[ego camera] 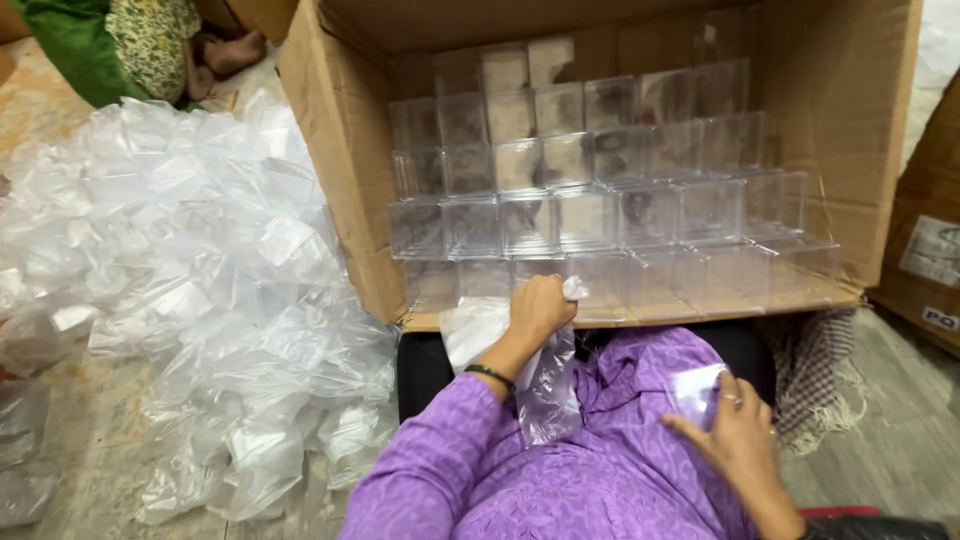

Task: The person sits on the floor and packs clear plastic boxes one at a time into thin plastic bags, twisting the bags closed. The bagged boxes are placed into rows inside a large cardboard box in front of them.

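Observation:
My left hand [538,308] is closed in a fist on a clear plastic bag [545,385] that hangs down over my purple sleeve, just at the front edge of a big cardboard box [340,160]. The box lies on its side and holds stacked rows of clear plastic cube boxes [585,190]. My right hand [738,435] rests on my purple lap, fingers pressing a small clear plastic box [697,390].
A large heap of crumpled clear plastic bags [190,290] covers the floor on the left. Another person in green and patterned cloth [130,40] sits at the top left. A second cardboard carton [925,250] stands at the right, next to a checked cloth [815,360].

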Tool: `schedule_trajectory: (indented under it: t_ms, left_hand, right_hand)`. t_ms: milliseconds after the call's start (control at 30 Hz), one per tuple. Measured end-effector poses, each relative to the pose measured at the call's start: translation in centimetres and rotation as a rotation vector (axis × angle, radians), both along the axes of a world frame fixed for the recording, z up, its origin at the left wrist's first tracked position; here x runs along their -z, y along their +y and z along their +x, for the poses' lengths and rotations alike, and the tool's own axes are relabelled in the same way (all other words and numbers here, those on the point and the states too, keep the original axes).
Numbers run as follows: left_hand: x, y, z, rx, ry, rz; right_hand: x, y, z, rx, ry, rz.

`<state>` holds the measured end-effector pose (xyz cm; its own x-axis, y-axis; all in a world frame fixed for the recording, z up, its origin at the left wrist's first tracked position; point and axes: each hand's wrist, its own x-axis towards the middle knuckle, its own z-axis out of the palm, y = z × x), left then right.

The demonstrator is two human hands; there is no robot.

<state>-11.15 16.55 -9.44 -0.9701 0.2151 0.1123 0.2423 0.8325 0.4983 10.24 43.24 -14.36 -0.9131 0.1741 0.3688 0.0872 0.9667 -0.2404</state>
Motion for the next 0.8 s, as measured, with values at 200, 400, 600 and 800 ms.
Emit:
schedule_trajectory:
  t_ms: [200,400,600,800]
  left_hand:
    - [-5.3,-4.6,5.1,0.088,-0.029,-0.094]
    - [-4.8,-7.7,10.1,0.2,-0.238,-0.11]
    - [1.5,-12.4,13.8,0.319,-0.585,-0.005]
    - [5.5,-15.4,17.5,0.089,-0.931,0.95]
  right_hand:
    - [-8.8,-1.9,-2.6,-0.043,-0.229,-0.063]
    - [-11.9,-10.7,-5.4,-0.787,-0.163,-0.219]
    - [-9.9,-14.3,-2.2,-0.853,-0.628,-0.638]
    - [-6.7,-12.8,-1.8,-0.563,-0.637,-0.981]
